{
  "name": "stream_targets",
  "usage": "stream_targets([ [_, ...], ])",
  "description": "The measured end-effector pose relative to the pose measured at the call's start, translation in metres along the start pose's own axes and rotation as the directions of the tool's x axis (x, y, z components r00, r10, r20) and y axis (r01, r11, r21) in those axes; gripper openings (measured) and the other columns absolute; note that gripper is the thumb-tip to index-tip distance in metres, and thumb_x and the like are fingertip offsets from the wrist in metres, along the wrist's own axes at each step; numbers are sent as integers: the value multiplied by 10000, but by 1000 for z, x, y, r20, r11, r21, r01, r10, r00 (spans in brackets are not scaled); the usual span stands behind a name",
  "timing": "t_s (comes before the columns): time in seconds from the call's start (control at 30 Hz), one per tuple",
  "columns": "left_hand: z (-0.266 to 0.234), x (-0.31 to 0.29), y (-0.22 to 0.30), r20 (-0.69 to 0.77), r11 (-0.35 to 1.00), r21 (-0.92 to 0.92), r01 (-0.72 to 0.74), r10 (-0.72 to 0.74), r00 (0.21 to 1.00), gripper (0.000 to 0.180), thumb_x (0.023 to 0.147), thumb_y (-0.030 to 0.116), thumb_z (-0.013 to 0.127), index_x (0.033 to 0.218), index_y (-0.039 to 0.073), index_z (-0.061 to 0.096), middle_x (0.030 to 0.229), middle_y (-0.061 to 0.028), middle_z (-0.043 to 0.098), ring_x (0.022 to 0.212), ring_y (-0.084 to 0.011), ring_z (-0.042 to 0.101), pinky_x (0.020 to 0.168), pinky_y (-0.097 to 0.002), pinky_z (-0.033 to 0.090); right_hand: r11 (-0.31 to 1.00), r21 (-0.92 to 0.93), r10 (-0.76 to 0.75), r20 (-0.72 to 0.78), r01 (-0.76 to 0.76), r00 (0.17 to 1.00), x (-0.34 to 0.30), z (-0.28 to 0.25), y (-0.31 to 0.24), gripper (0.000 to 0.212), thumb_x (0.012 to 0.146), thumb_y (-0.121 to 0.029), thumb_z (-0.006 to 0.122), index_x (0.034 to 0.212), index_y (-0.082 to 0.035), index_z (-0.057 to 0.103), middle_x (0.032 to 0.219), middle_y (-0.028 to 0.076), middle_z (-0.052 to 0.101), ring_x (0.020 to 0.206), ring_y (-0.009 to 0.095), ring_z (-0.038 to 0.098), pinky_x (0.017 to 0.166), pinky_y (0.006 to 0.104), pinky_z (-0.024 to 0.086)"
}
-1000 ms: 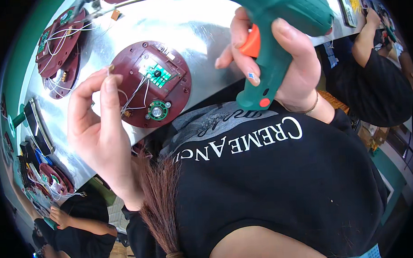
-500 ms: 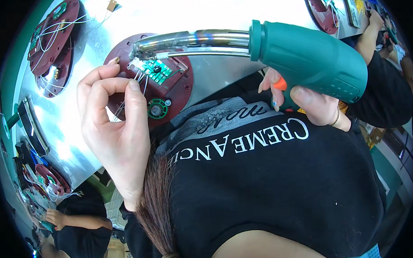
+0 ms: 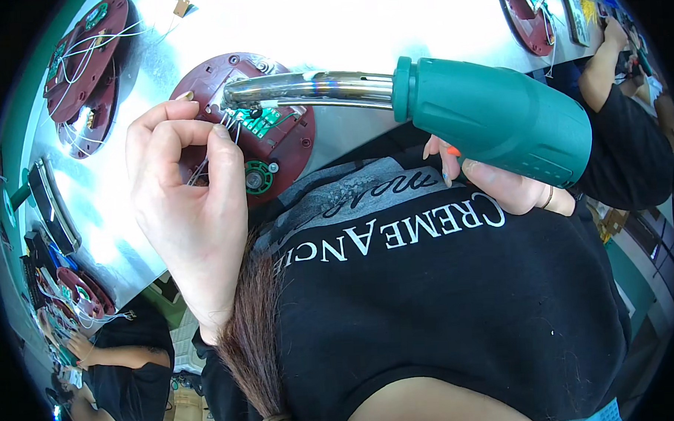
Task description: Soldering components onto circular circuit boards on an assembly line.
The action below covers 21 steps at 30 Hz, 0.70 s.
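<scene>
Partly, the right hand (image 3: 503, 186) is hidden behind the body of the green soldering gun (image 3: 497, 119); its visible fingers wrap the handle beside the orange trigger (image 3: 454, 151), gripping the tool. The metal tube (image 3: 318, 87) covers the upper edge of the circuit board (image 3: 263, 125); contact between its end and the board cannot be made out. The left hand (image 3: 188, 186) pinches the white wires (image 3: 232, 121) between thumb and forefinger; how many are held is unclear.

Components on the maroon disc (image 3: 296, 149) in work: one circuit board, one round speaker (image 3: 258, 177). Further units: two overlapping discs (image 3: 112, 47) at upper left; one disc (image 3: 520, 22) at upper right, cut off by the top edge. The group at lower left is too small to count.

The disc in work lies flat on the metal table (image 3: 334, 133), just right of the left hand, which overlaps its left side, and well left of the right hand.
</scene>
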State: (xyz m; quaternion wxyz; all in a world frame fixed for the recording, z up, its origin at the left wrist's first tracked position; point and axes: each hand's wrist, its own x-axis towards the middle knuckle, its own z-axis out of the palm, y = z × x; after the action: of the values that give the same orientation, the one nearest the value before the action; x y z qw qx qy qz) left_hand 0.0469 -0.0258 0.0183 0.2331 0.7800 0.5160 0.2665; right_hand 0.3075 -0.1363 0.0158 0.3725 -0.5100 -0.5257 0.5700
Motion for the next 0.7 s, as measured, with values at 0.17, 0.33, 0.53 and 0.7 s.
stream_targets([
  [0.17,2,0,-3,-3,1000,-1,-9,9,1000,97,752,-28,643,728,-6,552,940,-135,597,916,-260,577,820,-338,446,1000,-11,17,-27,-17,999,-2,-1,0,383,863,-255,577,1145,3,548,827,57,571,758,166,544,825,372,458],
  [0.33,2,0,0,-10,1000,23,-8,9,1000,96,748,-30,639,725,-7,549,936,-135,596,911,-260,578,807,-336,451,1000,-4,27,-40,-27,999,-1,-1,-3,400,859,-273,588,1147,2,547,846,61,571,755,163,547,810,364,461],
  [0.53,4,0,0,-16,1000,22,-7,7,1000,95,747,-30,635,720,-9,546,927,-133,596,905,-259,578,803,-335,451,999,1,48,-55,-48,997,-1,-2,-5,421,854,-294,600,1149,1,546,869,67,570,750,159,550,792,354,464],
  [0.7,3,1,-1,-9,999,35,-12,12,1000,95,742,-32,633,718,-11,544,921,-130,596,895,-257,577,804,-338,449,998,7,67,-71,-66,995,-1,-1,-7,439,850,-312,611,1151,0,545,888,71,569,747,156,553,777,346,468],
])
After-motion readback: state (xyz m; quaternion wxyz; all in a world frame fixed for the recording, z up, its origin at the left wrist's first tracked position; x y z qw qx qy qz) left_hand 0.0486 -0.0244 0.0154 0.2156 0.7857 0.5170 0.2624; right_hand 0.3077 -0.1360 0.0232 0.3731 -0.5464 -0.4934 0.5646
